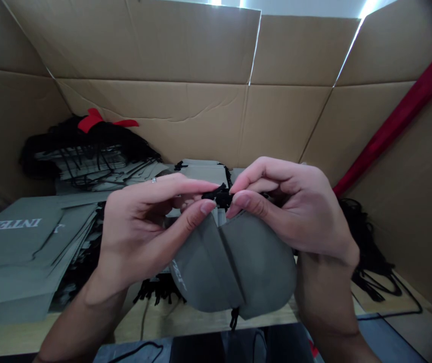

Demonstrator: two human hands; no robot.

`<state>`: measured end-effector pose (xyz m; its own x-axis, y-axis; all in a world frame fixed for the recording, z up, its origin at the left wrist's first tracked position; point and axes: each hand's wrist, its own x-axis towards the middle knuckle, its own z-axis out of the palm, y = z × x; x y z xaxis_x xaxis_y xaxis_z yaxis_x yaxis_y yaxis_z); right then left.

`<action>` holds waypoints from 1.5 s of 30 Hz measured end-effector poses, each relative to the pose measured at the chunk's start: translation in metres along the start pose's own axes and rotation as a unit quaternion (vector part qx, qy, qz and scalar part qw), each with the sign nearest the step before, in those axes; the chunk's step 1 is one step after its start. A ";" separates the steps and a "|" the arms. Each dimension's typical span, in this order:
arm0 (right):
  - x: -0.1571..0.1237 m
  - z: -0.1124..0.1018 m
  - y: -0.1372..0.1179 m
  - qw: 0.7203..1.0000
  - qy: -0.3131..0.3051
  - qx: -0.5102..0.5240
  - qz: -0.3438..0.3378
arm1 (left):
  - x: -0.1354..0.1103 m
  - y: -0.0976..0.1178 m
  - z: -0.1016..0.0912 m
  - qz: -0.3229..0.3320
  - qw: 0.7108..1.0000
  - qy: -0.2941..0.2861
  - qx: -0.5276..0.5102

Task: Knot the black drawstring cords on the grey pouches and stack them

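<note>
A grey fabric drawstring pouch (234, 272) hangs folded between my hands above the table edge. A black cord (221, 195) sits at its top. My left hand (147, 222) pinches the cord from the left with thumb and fingers closed; a ring shows on one finger. My right hand (291, 206) pinches the same cord from the right, fingertips pressed together. The two hands almost touch at the cord. A knotted cord end (234, 318) dangles below the pouch.
Stacks of flat grey pouches (19, 252) with white lettering lie at the left. A pile of black cords with a red tie (95, 120) sits behind them. More black cords (370, 262) lie at the right. Cardboard walls (200, 116) surround the wooden table (163, 322).
</note>
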<state>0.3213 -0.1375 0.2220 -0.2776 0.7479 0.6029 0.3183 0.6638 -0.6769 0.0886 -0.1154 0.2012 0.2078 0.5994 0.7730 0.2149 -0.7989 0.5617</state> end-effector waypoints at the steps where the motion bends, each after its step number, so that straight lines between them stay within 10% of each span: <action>1: 0.000 0.000 0.000 1.000 0.000 0.003 -0.001 | 0.000 0.000 0.000 0.001 1.000 -0.002 -0.001; 45: 0.003 0.000 0.002 0.997 -0.032 0.070 0.013 | 0.003 0.001 -0.003 0.039 0.999 -0.035 -0.014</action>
<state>0.3214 -0.1340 0.2220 -0.3300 0.7610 0.5585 0.1971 0.6342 -0.7476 0.0868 -0.1150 0.2047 0.2897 0.5357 0.7931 0.1694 -0.8443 0.5084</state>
